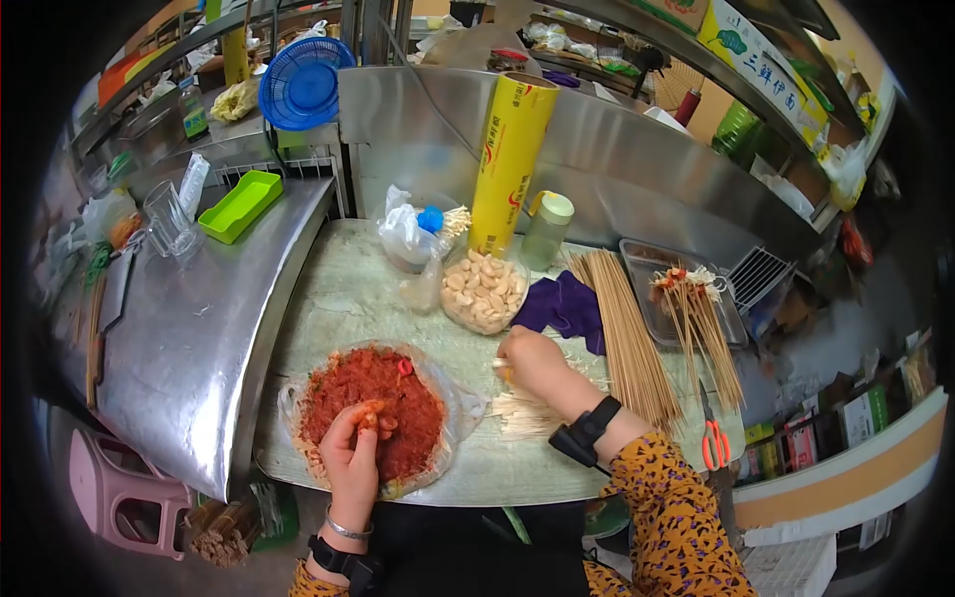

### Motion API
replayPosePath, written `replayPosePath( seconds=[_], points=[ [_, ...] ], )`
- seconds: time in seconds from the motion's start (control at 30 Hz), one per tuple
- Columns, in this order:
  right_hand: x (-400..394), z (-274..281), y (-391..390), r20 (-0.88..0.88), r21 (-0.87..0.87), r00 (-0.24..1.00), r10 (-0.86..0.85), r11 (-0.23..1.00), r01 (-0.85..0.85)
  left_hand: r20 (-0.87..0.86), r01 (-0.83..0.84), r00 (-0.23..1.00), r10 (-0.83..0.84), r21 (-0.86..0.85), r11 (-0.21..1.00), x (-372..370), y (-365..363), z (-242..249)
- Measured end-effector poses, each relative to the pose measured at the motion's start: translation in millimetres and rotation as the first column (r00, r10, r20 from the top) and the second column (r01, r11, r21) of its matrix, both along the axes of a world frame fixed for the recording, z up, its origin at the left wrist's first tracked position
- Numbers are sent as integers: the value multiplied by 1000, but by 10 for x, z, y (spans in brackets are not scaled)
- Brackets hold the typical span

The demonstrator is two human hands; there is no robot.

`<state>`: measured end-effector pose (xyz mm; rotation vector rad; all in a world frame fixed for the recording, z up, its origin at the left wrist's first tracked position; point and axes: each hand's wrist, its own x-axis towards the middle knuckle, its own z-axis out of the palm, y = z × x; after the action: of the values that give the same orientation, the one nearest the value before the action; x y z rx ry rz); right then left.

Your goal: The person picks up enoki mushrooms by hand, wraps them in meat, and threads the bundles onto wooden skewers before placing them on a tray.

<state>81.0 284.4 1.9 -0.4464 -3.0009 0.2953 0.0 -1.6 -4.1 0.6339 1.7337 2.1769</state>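
Note:
My left hand [353, 448] is over a plastic bag spread open around red minced meat mixture [418, 428]. Its fingers are curled in a pinch, with red-orange mixture at the tips. A red chilli ring [405, 367] lies on the mixture. My right hand [537, 366] is closed, its fingertips mostly turned away; pale strands that look like enoki mushrooms poke out at them. Below it is a loose pile of enoki mushrooms [525, 416]. Just beyond stand a tub of pale, peeled garlic-like pieces [484, 291] and a crumpled purple cloth [562, 306].
Bamboo skewers [627, 338] lie right of my right hand. Farther right are a tray [652, 261], several loaded skewers [701, 313] and orange-handled scissors [714, 443]. A tall yellow roll [512, 164] and a lidded jar [547, 234] stand at the back. A steel counter [199, 318] adjoins left.

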Motion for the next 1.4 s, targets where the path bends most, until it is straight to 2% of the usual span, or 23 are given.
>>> replayPosePath(
  seconds=[0.07, 0.13, 0.23, 0.27, 0.33, 0.37, 0.5, 0.57, 0.63, 0.7, 0.73, 0.83, 0.87, 0.93, 0.97, 1.07, 1.13, 1.2, 1.23, 1.27, 1.3, 1.37, 1.4],
  points=[
    [-14, 47, -10, -2, -8, 1000, -5, 1000, 5, -9, 5, 1000, -5, 2, 1000, -16, -13, -5],
    [47, 206, 2, -138, -152, 990, -18, 988, -4, -25, 9, 1000, -9, -16, 1000, -21, -15, -5],
    [151, 412, 227, -179, -288, 978, -104, 956, 49, -13, 15, 1000, -15, -14, 1000, -33, -18, -11],
    [204, 455, 321, -179, -276, 978, -111, 959, 58, -13, 25, 1000, -25, -1, 1000, -32, -16, -14],
    [273, 663, 411, -367, -591, 893, -263, 807, -5, 43, -2, 999, 2, 18, 1000, -18, -16, -20],
    [376, 795, 447, -379, -699, 869, -319, 714, -43, 53, -3, 999, 2, 14, 1000, -17, -17, -11],
    [635, 1228, 506, -419, -771, 800, -430, 634, -63, 38, -2, 999, 2, 21, 1000, -12, -3, -17],
    [712, 1360, 440, -411, -866, 780, -472, 470, -171, 27, -11, 1000, 10, 46, 999, -6, 28, -17],
    [763, 1397, 326, -376, -882, 819, -434, 439, -172, 14, -35, 999, 35, 50, 998, 9, 22, 69],
    [783, 1392, 151, -324, -903, 882, -342, 389, -181, -250, -73, 967, 48, -90, 993, 20, 62, 216],
    [771, 1394, 46, -321, -910, 886, -334, 366, -192, -452, -101, 892, 25, -146, 984, 0, 84, 262],
    [739, 1406, -259, -281, -852, 955, -100, 484, -200, -424, 76, 893, -149, -185, 980, 103, 189, 468],
    [713, 1396, -352, -278, -862, 957, -86, 462, -209, -405, 134, 891, -204, -196, 972, 143, 249, 540],
    [647, 1363, -519, -368, -713, 926, 84, 613, -340, -413, 192, 861, -298, -278, 941, 237, 365, 722],
    [615, 1329, -572, -388, -671, 910, 149, 632, -389, -480, 214, 809, -339, -297, 931, 258, 421, 753],
    [562, 1217, -725, -406, -600, 887, 221, 667, -441, -479, 249, 772, -418, -377, 892, 328, 493, 718],
    [586, 1183, -802, -395, -638, 897, 197, 644, -422, -509, 221, 756, -412, -394, 892, 323, 477, 647],
    [618, 1079, -834, -380, -797, 925, -17, 514, -317, -540, 198, 735, -409, -407, 892, 321, 443, 611],
    [626, 998, -846, -384, -796, 923, -18, 514, -321, -307, 356, 837, -454, -325, 876, 303, 407, 601],
    [627, 893, -859, -461, -740, 887, -18, 560, -373, -54, 484, 863, -503, -202, 852, 297, 384, 592],
    [626, 823, -881, -535, -678, 845, -15, 604, -419, -57, 484, 861, -505, -207, 850, 316, 380, 602],
    [613, 745, -964, -572, -664, 819, -46, 612, -429, 281, 485, 827, -487, 81, 871, 367, 364, 627],
    [607, 717, -996, -602, -651, 795, -75, 622, -434, 282, 489, 826, -488, 72, 869, 359, 339, 614]
  ],
)
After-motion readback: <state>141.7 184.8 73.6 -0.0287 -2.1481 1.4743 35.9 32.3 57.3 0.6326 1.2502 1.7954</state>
